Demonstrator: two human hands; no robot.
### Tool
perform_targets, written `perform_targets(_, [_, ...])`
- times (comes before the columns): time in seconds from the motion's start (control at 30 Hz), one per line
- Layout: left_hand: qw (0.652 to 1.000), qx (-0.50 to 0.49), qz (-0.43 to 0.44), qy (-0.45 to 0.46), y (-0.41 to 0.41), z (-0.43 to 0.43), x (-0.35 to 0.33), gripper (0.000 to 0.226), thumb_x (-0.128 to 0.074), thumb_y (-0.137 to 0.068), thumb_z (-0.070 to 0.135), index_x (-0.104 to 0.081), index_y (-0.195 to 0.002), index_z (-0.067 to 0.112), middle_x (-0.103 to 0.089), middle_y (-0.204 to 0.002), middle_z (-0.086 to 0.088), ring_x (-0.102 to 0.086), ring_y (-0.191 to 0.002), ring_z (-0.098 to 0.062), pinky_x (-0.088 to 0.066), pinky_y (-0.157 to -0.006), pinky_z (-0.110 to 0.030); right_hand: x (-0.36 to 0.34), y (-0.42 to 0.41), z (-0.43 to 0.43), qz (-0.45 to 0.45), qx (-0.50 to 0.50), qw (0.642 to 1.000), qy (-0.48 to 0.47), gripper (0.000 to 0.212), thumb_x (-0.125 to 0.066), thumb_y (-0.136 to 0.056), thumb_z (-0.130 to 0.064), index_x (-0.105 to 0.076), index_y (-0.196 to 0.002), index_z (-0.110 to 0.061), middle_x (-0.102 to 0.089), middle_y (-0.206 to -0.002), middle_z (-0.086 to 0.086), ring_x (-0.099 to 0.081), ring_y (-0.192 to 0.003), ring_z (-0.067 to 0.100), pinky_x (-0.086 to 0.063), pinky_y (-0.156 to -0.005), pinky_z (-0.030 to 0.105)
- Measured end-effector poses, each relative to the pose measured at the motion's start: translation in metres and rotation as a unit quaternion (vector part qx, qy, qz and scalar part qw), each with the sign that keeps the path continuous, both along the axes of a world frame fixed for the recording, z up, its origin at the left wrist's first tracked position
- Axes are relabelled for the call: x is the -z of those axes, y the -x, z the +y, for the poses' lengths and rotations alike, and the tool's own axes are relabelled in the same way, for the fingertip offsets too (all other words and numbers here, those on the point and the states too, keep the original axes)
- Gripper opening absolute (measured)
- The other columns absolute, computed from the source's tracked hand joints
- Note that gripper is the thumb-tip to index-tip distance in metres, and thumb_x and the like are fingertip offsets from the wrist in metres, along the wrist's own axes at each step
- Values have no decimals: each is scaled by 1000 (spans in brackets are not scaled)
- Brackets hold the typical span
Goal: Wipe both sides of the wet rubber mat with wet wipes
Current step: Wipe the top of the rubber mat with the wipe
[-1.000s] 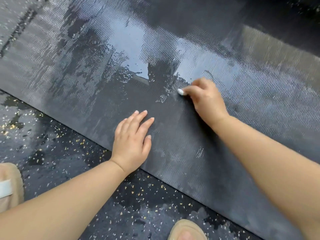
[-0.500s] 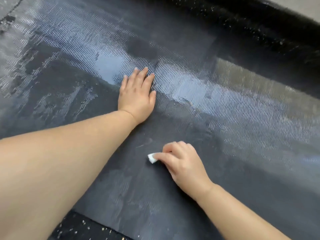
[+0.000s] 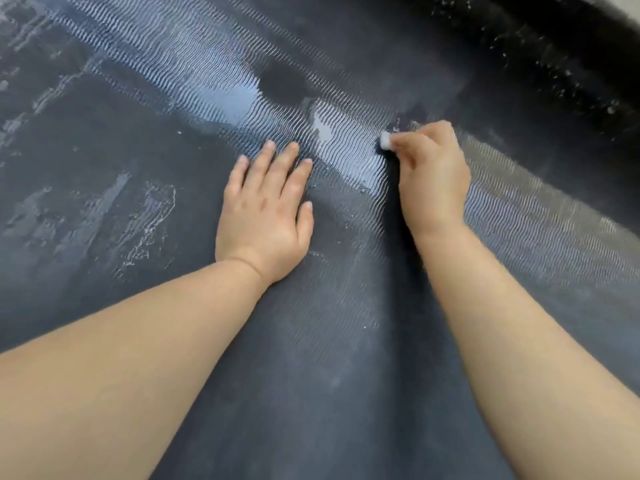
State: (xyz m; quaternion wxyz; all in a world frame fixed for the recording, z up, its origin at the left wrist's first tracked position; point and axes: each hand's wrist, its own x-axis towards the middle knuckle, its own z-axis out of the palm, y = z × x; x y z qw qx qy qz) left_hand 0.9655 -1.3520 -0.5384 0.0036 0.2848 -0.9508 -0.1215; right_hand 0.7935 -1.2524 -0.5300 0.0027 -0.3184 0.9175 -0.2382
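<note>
Along the upper right, a band of black floor (image 3: 554,50), slanting from the top edge down toward the right edge. Dark, dull in most places, blurred by the wide-angle corner. Scattered across it, small white specks (image 3: 500,39), thick near the top and sparser lower down; too small to tell whether grit, flecks in the flooring or droplets. In the extreme top right corner, a sliver of pale grey-beige surface (image 3: 628,1), meeting the black band along a curved line; too little visible to tell floor from wall.
</note>
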Motion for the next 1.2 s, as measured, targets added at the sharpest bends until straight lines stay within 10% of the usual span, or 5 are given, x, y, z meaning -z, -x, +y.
perform_targets(0.3, [1000, 10, 5, 3, 2, 1, -3, 57, -28, -90, 34, -46, -138, 9, -40, -147, -10, -32, -138, -32, -20, -114, -50, -7, -40, 27, 16, -246, 969, 24, 17, -68, -79, -2, -76, -89, -12, -60, -78, 14, -57, -69, 27, -45, -64, 30])
perform_targets(0.6, [1000, 6, 5, 9, 1, 1, -1, 56, -28, -91, 33, -48, -137, 9, -42, -146, -10, -33, -138, -32, -19, -113, -49, -2, 130, -56, 61, 139, 988, -1, 36, -56, -87, -36, -64, -110, -9, -40, -78, -14, -44, -71, -3, -31, -60, 6])
perform_targets(0.73, [1000, 7, 7, 7, 2, 1, -2, 55, -29, -91, 33, -49, -136, 9, -43, -145, -10, -34, -137, -32, -21, -112, -50, 3, 55, -36, 38, 5, 999, 1, 25, -51, -94, -29, -69, -109, -21, -54, -99, 6, -52, -94, 20, -39, -79, 24])
perform_targets(0.97, [1000, 5, 14, 9, 2, 2, -1, 54, -32, -90, 32, -51, -135, 8, -44, -144, -10, -36, -136, -32, -20, -111, -49, -4, -17, 22, -9, -210, 977, 15, 18, -68, -81, -3, -75, -92, -14, -58, -79, 13, -56, -67, 27, -46, -60, 33])
perform_targets(1.2, [1000, 4, 10, 9, 2, 1, 0, 54, -32, -90, 32, -50, -135, 10, -43, -145, -9, -35, -137, -31, -19, -112, -48, -1, 152, -38, 23, 116, 993, -20, 31, -50, -92, -42, -70, -105, -22, -59, -105, 11, -57, -94, 28, -44, -83, 27])
